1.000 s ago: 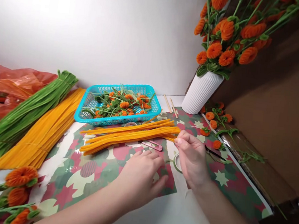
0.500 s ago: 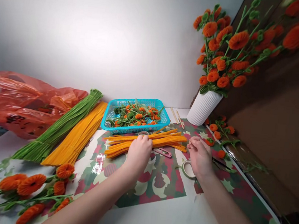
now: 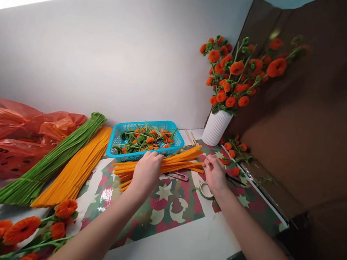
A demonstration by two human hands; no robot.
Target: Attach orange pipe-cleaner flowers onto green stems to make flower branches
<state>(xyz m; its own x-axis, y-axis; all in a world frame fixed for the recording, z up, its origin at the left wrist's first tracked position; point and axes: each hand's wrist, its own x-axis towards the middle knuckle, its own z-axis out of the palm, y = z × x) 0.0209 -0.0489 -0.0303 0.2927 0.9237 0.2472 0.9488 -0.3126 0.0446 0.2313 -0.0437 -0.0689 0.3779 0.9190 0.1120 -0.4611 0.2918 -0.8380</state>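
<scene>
My left hand point(image 3: 148, 169) is closed around the middle of a loose bundle of orange-yellow pipe cleaners point(image 3: 181, 159), whose ends fan out on both sides. Close to the bundle's right-hand ends, my right hand point(image 3: 216, 174) has its fingers curled and pinched together; what is between them, if anything, I cannot make out. Just below the right hand lies a roll of green tape point(image 3: 206, 190). A pink-handled tool point(image 3: 178, 176) rests on the table under the bundle. Beside the right hand is a thin dark tool point(image 3: 236, 180), partly hidden.
Behind the bundle stands a blue basket point(image 3: 114, 143) of small orange flowers. A white vase point(image 3: 216, 128) holds tall orange flowers. Green pipe cleaners point(image 3: 54, 154), yellow pipe cleaners point(image 3: 77, 165) and a red plastic bag point(image 3: 6, 136) lie left; large orange flowers point(image 3: 22, 229) lie front left.
The view has tilted up and turned right, bringing a lamp into sight. My left hand still grips the bundle, and my right hand stays by its right ends with fingers curled.
</scene>
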